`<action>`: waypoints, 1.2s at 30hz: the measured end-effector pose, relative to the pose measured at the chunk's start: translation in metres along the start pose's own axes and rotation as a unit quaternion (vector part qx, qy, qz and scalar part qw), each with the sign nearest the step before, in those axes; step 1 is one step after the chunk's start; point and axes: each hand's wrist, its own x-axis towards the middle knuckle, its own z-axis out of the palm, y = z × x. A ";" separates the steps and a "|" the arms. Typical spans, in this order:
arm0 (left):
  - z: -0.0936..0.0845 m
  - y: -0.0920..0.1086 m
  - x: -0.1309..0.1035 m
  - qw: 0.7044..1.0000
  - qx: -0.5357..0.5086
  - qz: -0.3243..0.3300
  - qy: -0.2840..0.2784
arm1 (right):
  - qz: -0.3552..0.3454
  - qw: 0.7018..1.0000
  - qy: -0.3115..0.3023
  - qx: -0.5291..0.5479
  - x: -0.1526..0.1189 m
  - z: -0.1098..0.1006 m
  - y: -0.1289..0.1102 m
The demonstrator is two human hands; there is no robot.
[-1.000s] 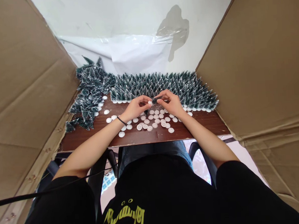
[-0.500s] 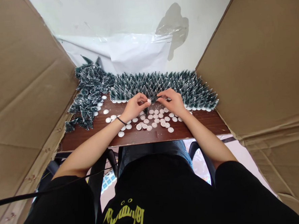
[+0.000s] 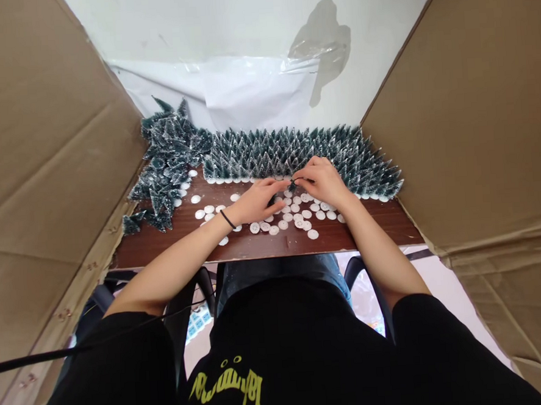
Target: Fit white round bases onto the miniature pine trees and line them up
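Note:
Small frosted green trees with white bases stand in dense rows (image 3: 267, 151) along the back of the brown table. My right hand (image 3: 323, 179) pinches a small green tree (image 3: 292, 184) just in front of the rows. Beside it my left hand (image 3: 262, 202) has its fingers apart, fingertips close to that tree; nothing shows between its thumb and fingers. Below both hands, many white round discs (image 3: 313, 234) lie scattered on the tabletop. A loose heap of similar trees (image 3: 166, 141) fills the table's left side.
Brown sheets hang at the left (image 3: 40, 119) and right (image 3: 474, 92). A white wall (image 3: 250, 20) rises behind the trees. The table's front edge (image 3: 274, 256) is close to my lap, and a black cable (image 3: 41, 357) crosses at lower left.
My left hand has moved right, its thumb and fingers have spread, and the white disc at its fingertips is no longer visible there. My right hand has closed on a small tree.

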 end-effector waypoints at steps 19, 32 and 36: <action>0.004 -0.013 -0.001 0.996 0.077 -0.034 -0.009 | -0.015 0.999 0.011 -0.035 -0.011 -0.022 0.020; 0.002 -0.011 -0.002 0.992 0.117 -0.024 -0.037 | 0.025 0.976 -0.032 -0.213 -0.009 -0.026 0.017; -0.001 -0.008 -0.002 0.991 0.132 -0.027 -0.026 | 0.032 0.978 0.003 -0.205 -0.009 -0.020 0.019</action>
